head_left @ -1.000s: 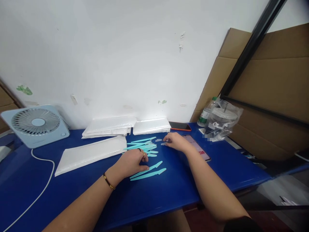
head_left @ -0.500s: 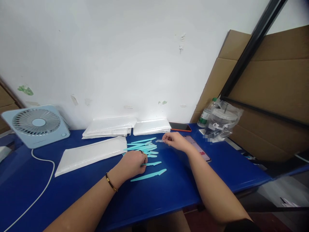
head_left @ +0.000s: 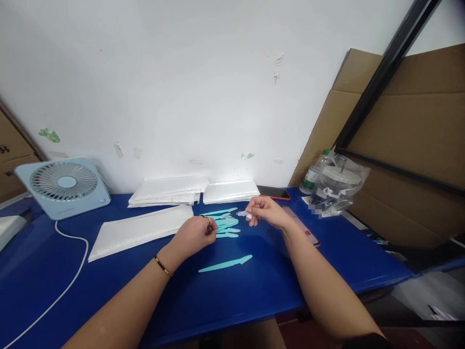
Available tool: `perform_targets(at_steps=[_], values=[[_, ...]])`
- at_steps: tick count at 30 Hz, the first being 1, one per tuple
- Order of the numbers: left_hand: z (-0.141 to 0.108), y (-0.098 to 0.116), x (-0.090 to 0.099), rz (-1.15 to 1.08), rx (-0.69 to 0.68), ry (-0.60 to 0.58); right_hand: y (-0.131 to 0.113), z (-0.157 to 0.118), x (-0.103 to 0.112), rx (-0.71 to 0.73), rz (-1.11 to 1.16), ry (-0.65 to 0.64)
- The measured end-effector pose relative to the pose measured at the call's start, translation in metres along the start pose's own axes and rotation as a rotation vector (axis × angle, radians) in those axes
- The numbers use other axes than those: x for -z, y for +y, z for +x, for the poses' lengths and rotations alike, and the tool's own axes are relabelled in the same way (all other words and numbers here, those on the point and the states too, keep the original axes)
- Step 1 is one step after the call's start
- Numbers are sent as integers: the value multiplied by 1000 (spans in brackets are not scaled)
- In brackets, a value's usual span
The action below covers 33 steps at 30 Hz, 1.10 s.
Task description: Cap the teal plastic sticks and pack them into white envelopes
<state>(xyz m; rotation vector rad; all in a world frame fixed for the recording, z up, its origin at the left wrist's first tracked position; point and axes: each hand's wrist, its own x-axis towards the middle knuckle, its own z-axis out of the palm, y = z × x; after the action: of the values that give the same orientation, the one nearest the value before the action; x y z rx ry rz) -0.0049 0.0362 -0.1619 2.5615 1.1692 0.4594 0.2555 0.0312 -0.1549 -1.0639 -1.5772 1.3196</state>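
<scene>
Several teal eyebrow razors [head_left: 225,224] lie bunched on the blue table. One separate eyebrow razor [head_left: 225,263] rests nearer the front edge. My left hand [head_left: 196,235] is closed at the left end of the bunch, pinching what looks like one razor by its handle; its fingers partly hide the handles. Just right of the razor tips, my right hand [head_left: 264,211] pinches a small clear plastic piece [head_left: 242,213] between thumb and fingers. To the left lies a white padded mailer [head_left: 140,231], its right end close to my left hand.
Stacked white mailers [head_left: 165,190] and a smaller stack [head_left: 230,190] stand against the wall, beside a dark phone [head_left: 274,193]. Another phone [head_left: 303,228] lies under my right forearm. A blue fan [head_left: 65,186] with its cable is left; a bottle [head_left: 312,177] and bagged cup [head_left: 336,186] are right.
My left hand has moved up and slightly left, and the razor that lay by its fingers has left its spot. My right hand has turned a little, still pinching the clear piece.
</scene>
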Motion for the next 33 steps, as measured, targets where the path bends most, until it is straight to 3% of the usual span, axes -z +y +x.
perform_targets(at_steps=[8,15,17,20,23,25,27,33], values=[[1,1,1,-77,9,-1,1,2,-4,9,-46,-62],[3,-3,-3,-63,-22,16,11,8,-23,16,-69,-171],[3,-5,-4,-22,1,65,16,11,-22,37,-196,-118],[1,-4,-3,-2,21,144,25,15,-8,115,-547,128],[-5,6,0,-47,-55,-17,36,20,6,176,-886,262],[-10,14,-1,-57,-124,-186,42,23,10,182,-1008,223],[-13,21,-4,-19,-164,-281,47,27,8,166,-1095,170],[-10,22,-14,229,-177,-211,44,32,-2,76,-1253,203]])
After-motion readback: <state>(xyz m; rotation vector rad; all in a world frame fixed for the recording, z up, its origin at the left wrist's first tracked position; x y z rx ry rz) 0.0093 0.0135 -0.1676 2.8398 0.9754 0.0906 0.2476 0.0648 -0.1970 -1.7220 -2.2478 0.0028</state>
